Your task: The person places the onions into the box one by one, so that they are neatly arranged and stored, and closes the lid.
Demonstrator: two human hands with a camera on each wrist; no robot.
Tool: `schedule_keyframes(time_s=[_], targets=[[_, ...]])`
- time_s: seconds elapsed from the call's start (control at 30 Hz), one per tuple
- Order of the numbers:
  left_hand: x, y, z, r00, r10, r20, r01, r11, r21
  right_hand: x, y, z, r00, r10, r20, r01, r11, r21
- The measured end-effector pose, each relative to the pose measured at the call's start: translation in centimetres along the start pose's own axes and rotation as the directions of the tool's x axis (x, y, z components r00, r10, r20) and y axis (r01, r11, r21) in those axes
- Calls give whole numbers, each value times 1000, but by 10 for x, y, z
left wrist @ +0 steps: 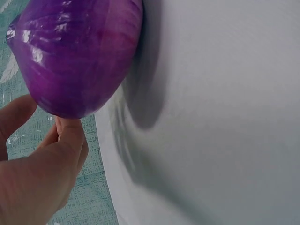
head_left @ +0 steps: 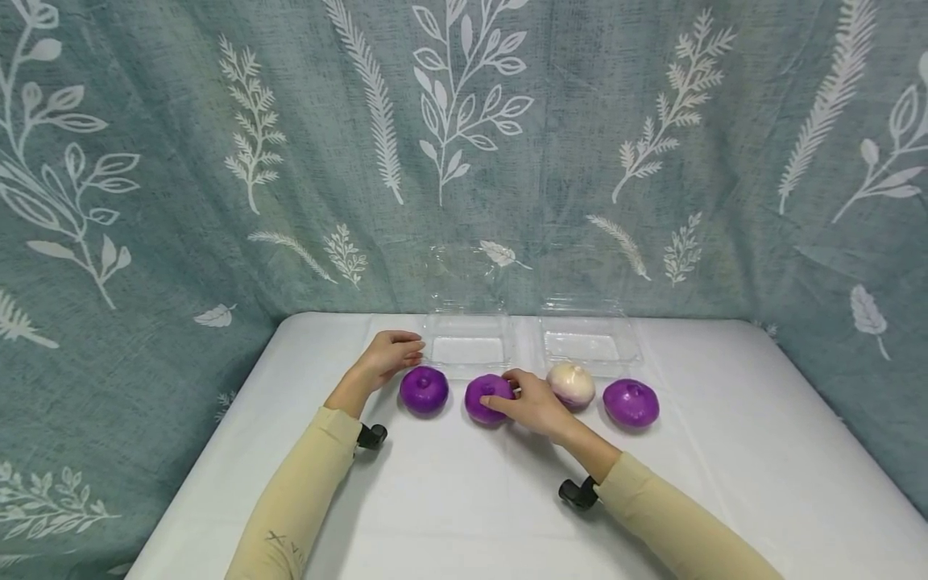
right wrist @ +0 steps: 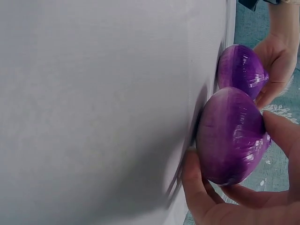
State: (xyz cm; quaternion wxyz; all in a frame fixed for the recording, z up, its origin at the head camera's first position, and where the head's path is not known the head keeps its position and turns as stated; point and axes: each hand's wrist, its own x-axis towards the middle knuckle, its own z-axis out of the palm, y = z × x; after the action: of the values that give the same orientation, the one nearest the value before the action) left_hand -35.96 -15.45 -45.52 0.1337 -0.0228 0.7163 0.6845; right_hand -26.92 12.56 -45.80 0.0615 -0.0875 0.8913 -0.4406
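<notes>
My right hand [head_left: 535, 404] grips a purple onion [head_left: 489, 399], thumb on the near side and fingers on the far side. The right wrist view shows this onion [right wrist: 232, 136] between the thumb and fingers, low at the table. My left hand [head_left: 391, 354] has loosely bent fingers at the left edge of a clear plastic box [head_left: 471, 372], just behind another purple onion [head_left: 424, 391]. In the left wrist view that onion [left wrist: 79, 56] partly hides the fingertips, so whether they touch the onion or the box is unclear.
A second clear box [head_left: 590, 348] stands to the right; both boxes have raised transparent lids. A whitish onion [head_left: 571, 384] and a purple onion [head_left: 631, 403] lie right of my right hand. A patterned green cloth [head_left: 464, 201] hangs behind the white table [head_left: 464, 499].
</notes>
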Motion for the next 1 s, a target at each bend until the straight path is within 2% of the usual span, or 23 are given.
schedule_keyframes(time_s=[0.5,0.73,1.0], targets=[[2,0,0,1000,-2,26,3,1000,-11,-4,1,0,1000,-22,19,22,999,37],[5,1,-1,999,-7,33,7,1000,-16,-8,-10,-6,998,-57,13,57,997,44],[2,2,-1,1000,-7,29,7,1000,-20,-8,-23,-13,995,-99,23,99,994,38]])
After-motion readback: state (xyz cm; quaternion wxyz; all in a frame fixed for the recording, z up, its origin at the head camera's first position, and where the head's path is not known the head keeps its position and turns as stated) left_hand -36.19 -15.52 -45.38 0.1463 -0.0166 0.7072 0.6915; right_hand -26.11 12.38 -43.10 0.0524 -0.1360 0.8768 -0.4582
